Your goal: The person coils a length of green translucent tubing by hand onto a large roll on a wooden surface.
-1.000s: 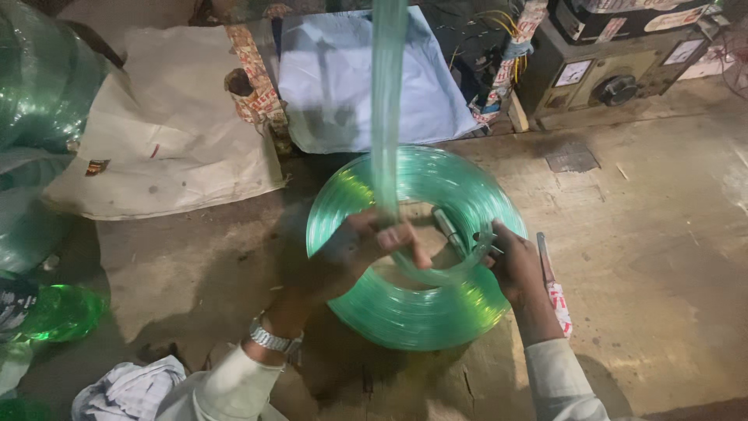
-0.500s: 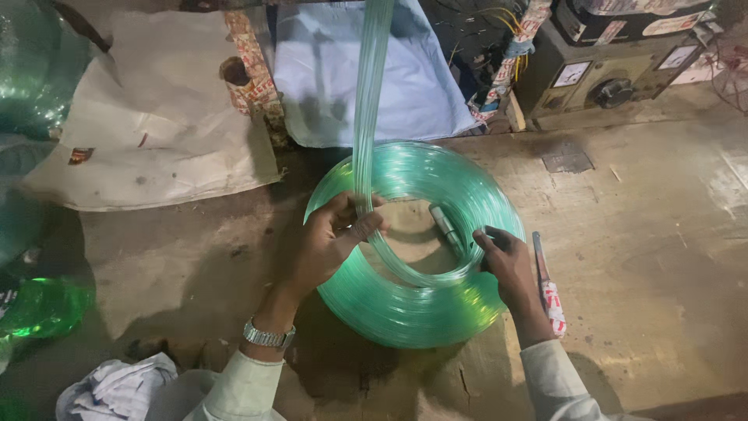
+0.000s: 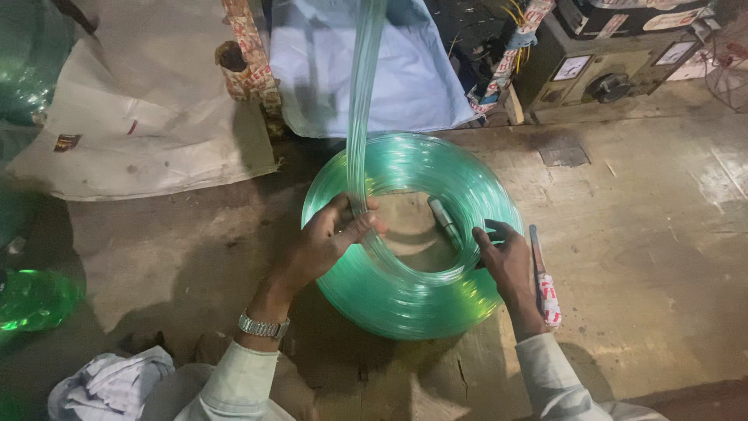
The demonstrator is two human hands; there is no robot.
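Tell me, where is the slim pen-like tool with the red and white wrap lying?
In the head view, the slim pen-like tool lies on the floor just right of the right hand, beside the green plastic tubing coil.

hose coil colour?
Translucent green; the hose coil shows best in the head view, the only one.

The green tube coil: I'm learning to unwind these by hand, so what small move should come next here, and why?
Probably draw a little more tube upward with the left hand, which pinches the strand rising from the green tube coil. The right hand presses on the coil's right side, so the coil should stay flat on the floor.
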